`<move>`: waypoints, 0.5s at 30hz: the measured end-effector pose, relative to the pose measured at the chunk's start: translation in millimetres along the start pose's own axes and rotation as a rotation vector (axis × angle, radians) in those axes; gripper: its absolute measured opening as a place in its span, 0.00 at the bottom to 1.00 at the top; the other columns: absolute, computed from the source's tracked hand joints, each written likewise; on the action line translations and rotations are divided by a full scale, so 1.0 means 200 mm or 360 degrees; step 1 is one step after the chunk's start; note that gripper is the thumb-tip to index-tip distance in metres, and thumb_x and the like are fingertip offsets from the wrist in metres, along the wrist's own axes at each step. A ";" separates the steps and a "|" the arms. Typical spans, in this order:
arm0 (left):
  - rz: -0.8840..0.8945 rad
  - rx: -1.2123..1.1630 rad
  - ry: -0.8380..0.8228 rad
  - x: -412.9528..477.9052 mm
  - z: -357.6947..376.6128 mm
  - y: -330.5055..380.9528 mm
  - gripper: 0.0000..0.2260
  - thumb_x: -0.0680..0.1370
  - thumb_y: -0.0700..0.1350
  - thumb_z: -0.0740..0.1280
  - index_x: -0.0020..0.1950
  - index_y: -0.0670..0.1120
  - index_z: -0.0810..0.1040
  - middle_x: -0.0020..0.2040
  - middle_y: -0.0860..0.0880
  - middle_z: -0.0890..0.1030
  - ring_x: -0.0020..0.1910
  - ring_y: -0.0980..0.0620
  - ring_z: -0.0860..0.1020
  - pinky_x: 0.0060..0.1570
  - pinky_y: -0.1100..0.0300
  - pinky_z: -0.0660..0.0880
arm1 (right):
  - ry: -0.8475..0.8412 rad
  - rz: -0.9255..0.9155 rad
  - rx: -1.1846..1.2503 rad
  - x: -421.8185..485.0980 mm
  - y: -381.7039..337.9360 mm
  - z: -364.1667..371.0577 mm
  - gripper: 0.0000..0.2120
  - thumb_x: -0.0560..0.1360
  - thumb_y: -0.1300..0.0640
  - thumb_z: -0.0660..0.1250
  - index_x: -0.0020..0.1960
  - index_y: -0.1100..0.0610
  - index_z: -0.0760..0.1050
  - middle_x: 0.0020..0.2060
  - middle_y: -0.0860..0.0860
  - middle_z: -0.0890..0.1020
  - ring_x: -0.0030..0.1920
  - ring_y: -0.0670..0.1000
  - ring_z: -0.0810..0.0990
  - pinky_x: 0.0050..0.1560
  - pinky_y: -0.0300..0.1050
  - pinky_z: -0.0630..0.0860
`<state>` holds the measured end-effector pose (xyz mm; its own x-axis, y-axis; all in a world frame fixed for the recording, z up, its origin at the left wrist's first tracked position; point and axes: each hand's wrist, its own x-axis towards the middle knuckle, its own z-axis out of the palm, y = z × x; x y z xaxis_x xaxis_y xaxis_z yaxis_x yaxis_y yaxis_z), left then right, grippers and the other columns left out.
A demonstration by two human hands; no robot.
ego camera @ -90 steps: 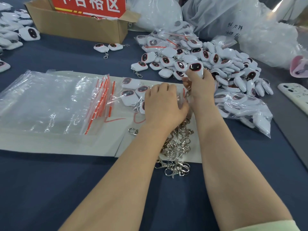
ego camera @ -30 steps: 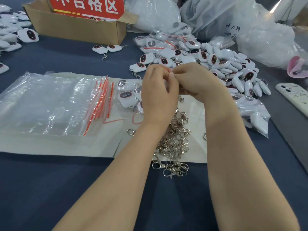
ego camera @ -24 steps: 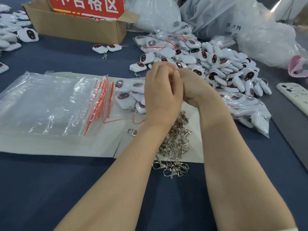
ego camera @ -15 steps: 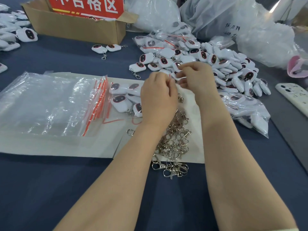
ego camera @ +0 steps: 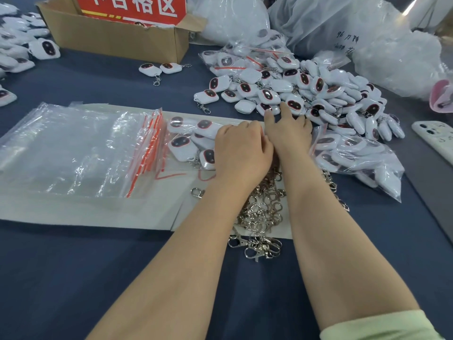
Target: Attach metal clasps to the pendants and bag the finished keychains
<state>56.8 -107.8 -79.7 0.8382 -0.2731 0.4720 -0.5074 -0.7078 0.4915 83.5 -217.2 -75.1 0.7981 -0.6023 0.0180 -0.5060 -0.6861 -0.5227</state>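
Head view: both bare forearms reach from the near edge of the bench (ego camera: 73, 278), which is covered in dark blue cloth, to its middle.

- Left hand (ego camera: 241, 150): lies back-up over the mouth of a clear zip bag (ego camera: 188, 141) that contains several white pendants. Its fingers bend downward out of sight; whether they grasp anything cannot be determined.
- Right hand (ego camera: 289, 133): released, just beside the left hand. Two straight fingers (ego camera: 284, 109) touch the near rim of the loose pendant pile (ego camera: 306, 89).
- Metal clasps (ego camera: 262, 212): a heap between the two wrists, lying on a white sheet (ego camera: 98, 212) and spilling over its near edge onto the cloth.
- Empty zip bags (ego camera: 73, 148): a flat stack with red seal strips, on the same sheet toward the left edge.
- Filled bag (ego camera: 355, 158): lies right of the right hand, touching the pendant pile.
- Two finished keychains (ego camera: 159, 68): near the far edge, just in front of a cardboard box (ego camera: 117, 38) with a red sign (ego camera: 132, 6).
- Phone (ego camera: 436, 138): at the right edge.
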 end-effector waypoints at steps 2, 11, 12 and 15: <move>0.0002 0.0005 -0.0002 0.00 0.00 0.00 0.06 0.78 0.47 0.59 0.41 0.49 0.68 0.37 0.53 0.71 0.38 0.51 0.65 0.51 0.57 0.62 | 0.0020 0.0020 0.0001 0.01 -0.01 0.00 0.27 0.81 0.42 0.49 0.78 0.48 0.53 0.76 0.63 0.55 0.76 0.62 0.51 0.74 0.56 0.48; 0.0007 0.0019 -0.0025 0.00 -0.01 0.00 0.05 0.77 0.48 0.60 0.42 0.49 0.69 0.37 0.53 0.71 0.38 0.51 0.66 0.52 0.58 0.62 | 0.0350 0.0007 0.0368 0.00 0.02 -0.01 0.24 0.81 0.47 0.55 0.74 0.56 0.65 0.72 0.58 0.64 0.72 0.57 0.61 0.72 0.50 0.56; 0.0006 0.0020 -0.0027 0.00 0.00 0.00 0.05 0.77 0.48 0.60 0.42 0.49 0.69 0.37 0.53 0.70 0.38 0.51 0.65 0.52 0.58 0.61 | 0.0330 -0.0007 0.0343 0.00 0.02 -0.01 0.24 0.81 0.48 0.55 0.74 0.56 0.64 0.72 0.58 0.65 0.73 0.57 0.61 0.73 0.50 0.56; 0.0003 0.0030 -0.0029 0.00 0.00 0.01 0.06 0.77 0.48 0.60 0.42 0.49 0.69 0.38 0.53 0.71 0.38 0.51 0.65 0.52 0.58 0.61 | 0.0238 -0.0014 0.0243 0.01 0.02 0.00 0.26 0.81 0.46 0.54 0.77 0.54 0.58 0.73 0.60 0.65 0.74 0.59 0.59 0.74 0.54 0.54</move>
<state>56.0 -108.4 -78.7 0.8408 -0.2864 0.4593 -0.5054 -0.7192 0.4768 83.7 -221.2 -76.2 0.7391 -0.6582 0.1433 -0.4347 -0.6285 -0.6450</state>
